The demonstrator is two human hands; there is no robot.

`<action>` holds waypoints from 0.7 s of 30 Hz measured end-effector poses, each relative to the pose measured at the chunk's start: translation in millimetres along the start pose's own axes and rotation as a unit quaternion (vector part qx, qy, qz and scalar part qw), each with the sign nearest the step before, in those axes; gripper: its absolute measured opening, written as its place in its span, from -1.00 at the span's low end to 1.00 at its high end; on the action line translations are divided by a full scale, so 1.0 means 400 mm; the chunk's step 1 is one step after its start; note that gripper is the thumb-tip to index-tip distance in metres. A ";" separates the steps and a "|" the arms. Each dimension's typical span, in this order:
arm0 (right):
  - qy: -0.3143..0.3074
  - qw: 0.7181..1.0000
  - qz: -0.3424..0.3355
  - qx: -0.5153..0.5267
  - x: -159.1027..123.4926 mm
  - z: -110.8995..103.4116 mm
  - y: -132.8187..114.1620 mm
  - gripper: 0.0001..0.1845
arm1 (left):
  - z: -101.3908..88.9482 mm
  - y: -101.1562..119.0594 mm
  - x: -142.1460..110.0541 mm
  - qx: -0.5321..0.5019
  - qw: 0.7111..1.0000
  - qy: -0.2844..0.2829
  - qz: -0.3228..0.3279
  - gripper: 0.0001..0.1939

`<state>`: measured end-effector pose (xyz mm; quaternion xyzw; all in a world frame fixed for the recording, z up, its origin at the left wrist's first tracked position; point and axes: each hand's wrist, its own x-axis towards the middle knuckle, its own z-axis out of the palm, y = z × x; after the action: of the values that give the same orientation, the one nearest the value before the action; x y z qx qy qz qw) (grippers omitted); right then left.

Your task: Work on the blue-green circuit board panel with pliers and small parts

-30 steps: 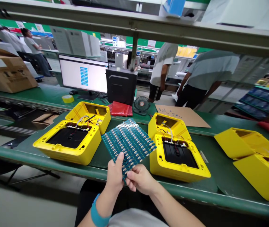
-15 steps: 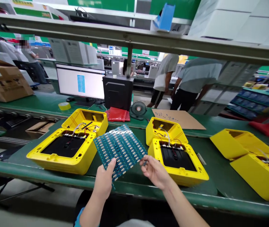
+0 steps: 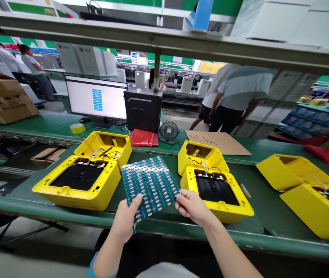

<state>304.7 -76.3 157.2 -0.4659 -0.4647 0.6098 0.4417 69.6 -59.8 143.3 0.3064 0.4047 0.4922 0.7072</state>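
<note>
Holding the circuit sheet (image 3: 149,187) seemed the step in hand: the left hand (image 3: 125,218) pinched its near-left edge, thumb on top, and the right hand (image 3: 192,207) pinched its right corner. Open yellow boxes (image 3: 106,193) stood on the table (image 3: 268,216) to either side of the fingers. The next move probably called for steady left support while the right worked that corner.

Teal panel (image 3: 149,185) in left hand (image 3: 125,219), yellow cases (image 3: 106,193)
</note>
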 end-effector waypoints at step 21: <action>-0.077 0.997 -0.026 0.008 -0.024 0.002 0.017 -0.58 | 0.009 0.046 -0.027 -0.028 0.999 -0.036 -0.022 -0.41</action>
<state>304.9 -87.0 152.4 -0.4017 -0.5046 0.6361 0.4235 62.5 -64.1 163.2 0.2953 0.3713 0.4766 0.7402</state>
